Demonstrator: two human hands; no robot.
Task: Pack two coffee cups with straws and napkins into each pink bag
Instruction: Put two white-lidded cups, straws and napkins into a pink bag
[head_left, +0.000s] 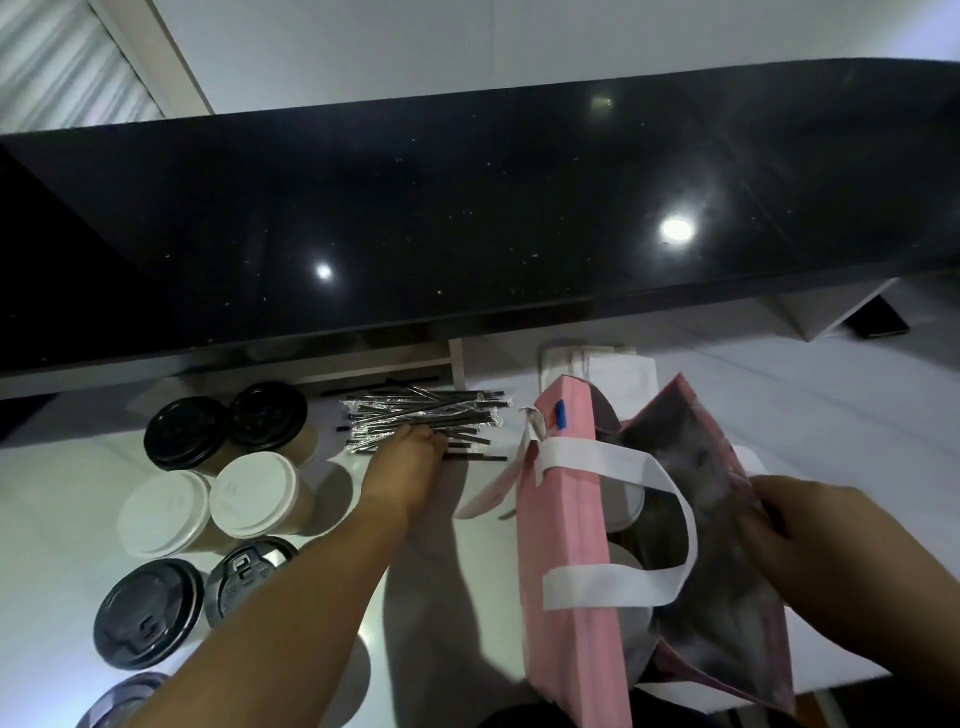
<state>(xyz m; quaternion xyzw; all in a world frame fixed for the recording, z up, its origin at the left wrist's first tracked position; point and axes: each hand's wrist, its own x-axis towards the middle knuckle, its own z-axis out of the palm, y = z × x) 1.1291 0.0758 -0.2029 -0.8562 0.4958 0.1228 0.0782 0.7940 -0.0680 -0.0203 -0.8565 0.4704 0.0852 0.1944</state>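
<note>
Biggest thing I've got in view is the glossy black raised ledge, speckled and mirror-smooth, throwing back two round ceiling lights. Below it runs the white counter, flat and faintly shiny.

Next, the pink bag, standing on the counter at centre-right, stiff paper with a crisp folded side panel and flat white ribbon handles. Its mouth is pulled wide; the inner lining looks grey, and I can make out rounded cup lids down inside, though not how many. My right hand pinches the bag's far rim, fingers curled over the edge, holding it open.

To the left, the cluster of coffee cups: tan paper bodies, round domed plastic lids, some black, two white, packed side by side and touching.

Behind the bag lies a stack of white napkins, soft-edged and partly hidden by the bag's top.

Between cups and bag sits the heap of straws, thin black sticks in crinkly clear wrappers, criss-crossed loosely. My left hand is on the pile's near edge, fingers curled down into it; exactly which straw it has, I can't tell.
</note>
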